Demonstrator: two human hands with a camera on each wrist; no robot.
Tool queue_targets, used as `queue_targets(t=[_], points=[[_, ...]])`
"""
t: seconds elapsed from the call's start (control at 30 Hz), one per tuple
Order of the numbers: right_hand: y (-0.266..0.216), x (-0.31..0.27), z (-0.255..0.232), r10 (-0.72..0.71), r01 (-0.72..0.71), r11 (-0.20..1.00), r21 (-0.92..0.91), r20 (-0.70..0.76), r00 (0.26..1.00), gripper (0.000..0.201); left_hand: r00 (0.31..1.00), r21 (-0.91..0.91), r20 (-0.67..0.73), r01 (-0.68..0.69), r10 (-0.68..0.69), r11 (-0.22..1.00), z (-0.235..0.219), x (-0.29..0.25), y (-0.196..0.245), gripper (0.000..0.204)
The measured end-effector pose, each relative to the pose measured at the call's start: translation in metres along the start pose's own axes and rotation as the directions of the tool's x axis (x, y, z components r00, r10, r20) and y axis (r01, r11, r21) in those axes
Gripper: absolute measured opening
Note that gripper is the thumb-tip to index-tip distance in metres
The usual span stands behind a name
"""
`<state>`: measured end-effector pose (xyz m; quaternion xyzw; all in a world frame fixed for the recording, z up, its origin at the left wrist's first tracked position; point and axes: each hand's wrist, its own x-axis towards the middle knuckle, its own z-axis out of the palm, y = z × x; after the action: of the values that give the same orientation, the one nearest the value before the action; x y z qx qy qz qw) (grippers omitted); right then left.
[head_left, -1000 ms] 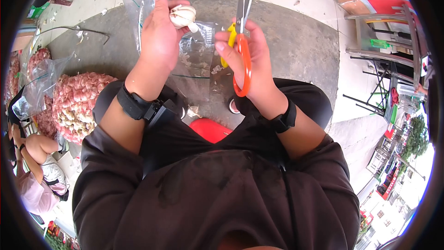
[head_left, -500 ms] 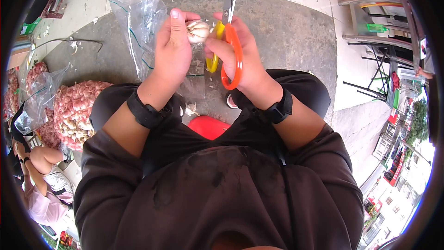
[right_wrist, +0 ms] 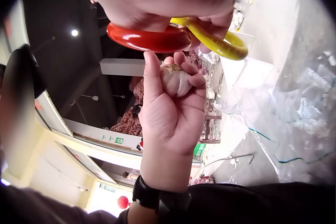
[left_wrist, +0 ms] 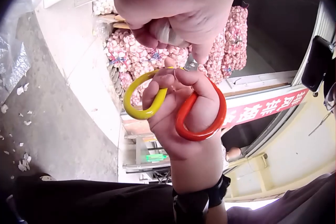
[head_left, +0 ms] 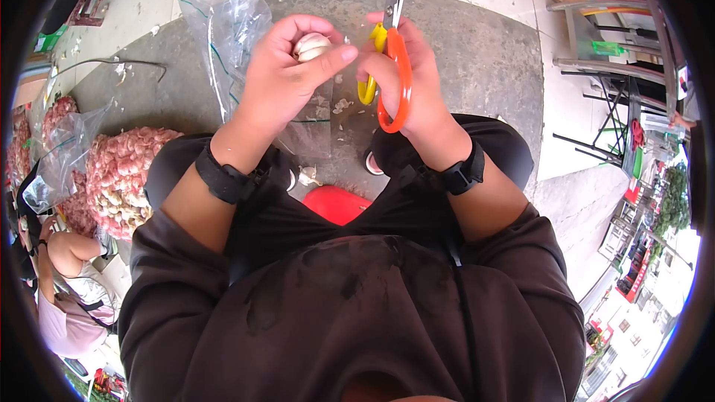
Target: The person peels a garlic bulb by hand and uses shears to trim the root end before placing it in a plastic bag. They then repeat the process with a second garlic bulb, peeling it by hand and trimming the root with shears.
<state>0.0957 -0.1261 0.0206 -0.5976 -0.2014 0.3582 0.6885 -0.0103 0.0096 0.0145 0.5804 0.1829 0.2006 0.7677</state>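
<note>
My left hand (head_left: pixel 277 78) holds a white garlic bulb (head_left: pixel 311 47), fingers curled behind it and thumb stretched along its near side. In the right wrist view, the bulb (right_wrist: pixel 177 81) sits against the curled fingers, its brownish end upward. A short way to the right, my right hand (head_left: pixel 417 78) grips scissors (head_left: pixel 403 67) with one orange and one yellow handle loop. Their blades point away from my body and lie nearly together, clear of the garlic. The left wrist view shows both handle loops (left_wrist: pixel 223 111) around the right hand, with most of the blades hidden.
A clear plastic bag (head_left: pixel 223 22) lies on the concrete floor beyond my left hand. Net sacks of garlic (head_left: pixel 126 171) stand at the left, near another seated person (head_left: pixel 71 313). Skin scraps litter the ground. Between my legs shows a red surface (head_left: pixel 335 205); metal racks stand right.
The hands came together at the bulb, then parted slightly, the scissors shifting right. My left thumb, upright before, now lies across toward the right, and the bulb sits deeper in the fingers.
</note>
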Motion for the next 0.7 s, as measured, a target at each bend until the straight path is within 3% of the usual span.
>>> queue_targets(t=[0.13, 0.23, 0.3, 0.4, 0.5, 0.6, 0.7], points=[[-0.009, 0.001, 0.000, -0.053, 0.047, 0.994, -0.102, -0.065, 0.996, 0.054, 0.992, 0.067, 0.003, -0.129, 0.129, 0.989, -0.006, 0.002, 0.004, 0.037], [-0.017, 0.001, -0.002, -0.179, 0.171, 0.957, -0.233, -0.013, 0.984, 0.051, 0.983, 0.144, 0.028, -0.182, 0.180, 0.973, -0.012, 0.004, 0.003, 0.041], [-0.018, 0.004, -0.009, -0.218, 0.231, 0.911, -0.341, 0.076, 0.973, 0.055, 0.979, 0.147, 0.024, -0.205, 0.203, 0.968, -0.015, 0.004, 0.003, 0.043], [-0.032, 0.002, -0.017, -0.174, 0.262, 0.827, -0.497, 0.218, 0.960, 0.057, 0.943, 0.388, 0.059, -0.325, 0.328, 0.862, -0.023, 0.008, 0.007, 0.046], [-0.049, 0.002, -0.023, -0.143, 0.350, 0.711, -0.609, 0.362, 0.921, 0.057, 0.960, 0.492, 0.083, -0.271, 0.266, 0.827, -0.033, 0.011, 0.019, 0.053], [-0.054, 0.002, -0.029, -0.148, 0.442, 0.610, -0.657, 0.454, 0.879, 0.057, 0.975, 0.298, -0.039, -0.198, 0.220, 0.934, -0.035, 0.012, 0.019, 0.053], [-0.058, -0.003, -0.026, -0.101, 0.459, 0.573, -0.679, 0.498, 0.861, 0.060, 0.954, 0.341, -0.039, -0.268, 0.299, 0.901, -0.042, 0.017, 0.014, 0.052]])
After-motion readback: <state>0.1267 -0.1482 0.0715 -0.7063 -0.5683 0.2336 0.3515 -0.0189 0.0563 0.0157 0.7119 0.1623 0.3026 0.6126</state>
